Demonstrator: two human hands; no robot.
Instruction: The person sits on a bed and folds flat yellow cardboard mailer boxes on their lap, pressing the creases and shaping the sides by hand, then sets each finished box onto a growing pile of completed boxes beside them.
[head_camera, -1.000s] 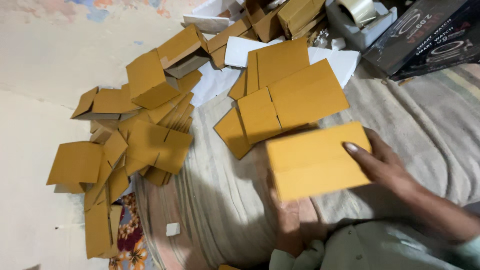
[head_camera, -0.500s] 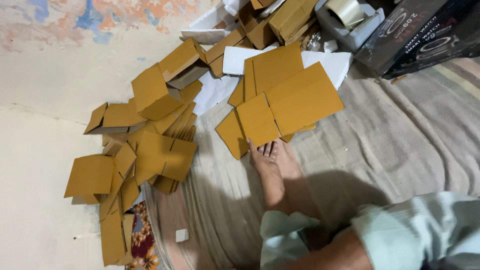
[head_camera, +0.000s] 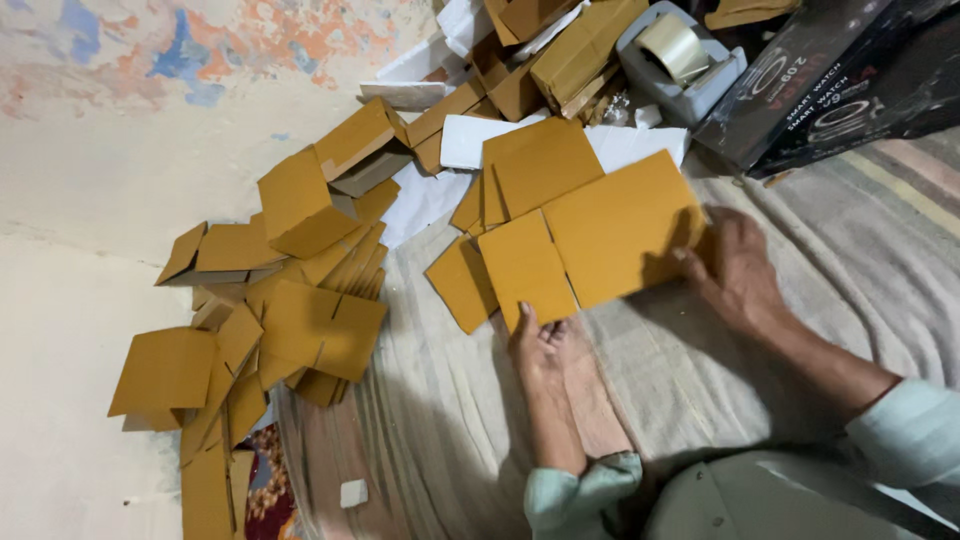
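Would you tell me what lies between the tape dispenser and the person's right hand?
In the head view, between the tape dispenser and the right hand lie a white sheet and the flat brown cardboard blank the hand touches.
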